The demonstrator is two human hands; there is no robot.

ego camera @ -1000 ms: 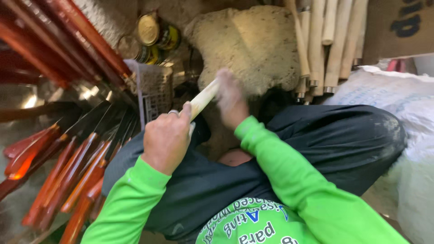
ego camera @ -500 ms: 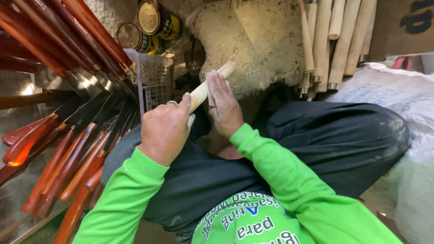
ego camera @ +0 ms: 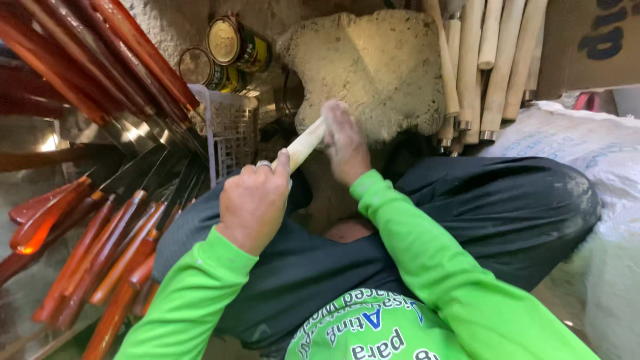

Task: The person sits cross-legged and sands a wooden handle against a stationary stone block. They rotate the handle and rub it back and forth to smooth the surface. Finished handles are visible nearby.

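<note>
My left hand point(ego camera: 255, 200), with a ring on one finger, is closed around the lower end of a pale wooden handle point(ego camera: 305, 143) that slants up to the right. My right hand point(ego camera: 345, 139) wraps over the handle's upper end, its fingers dusty. Both hands are held above my knees, which are covered by dark trousers point(ego camera: 480, 207). My sleeves are bright green. Just behind the hands sits a rough, pale stone block point(ego camera: 380, 60).
Several red-brown wooden-handled blades point(ego camera: 100, 247) fan out at the left. A white plastic basket point(ego camera: 230, 130) and two tins point(ego camera: 237, 43) stand behind them. Unfinished pale handles point(ego camera: 487, 60) lean at the top right. A white sack point(ego camera: 587, 147) lies on the right.
My right hand slid down the handle, then back up to its upper end. The left hand kept its grip. The view shifted slightly.
</note>
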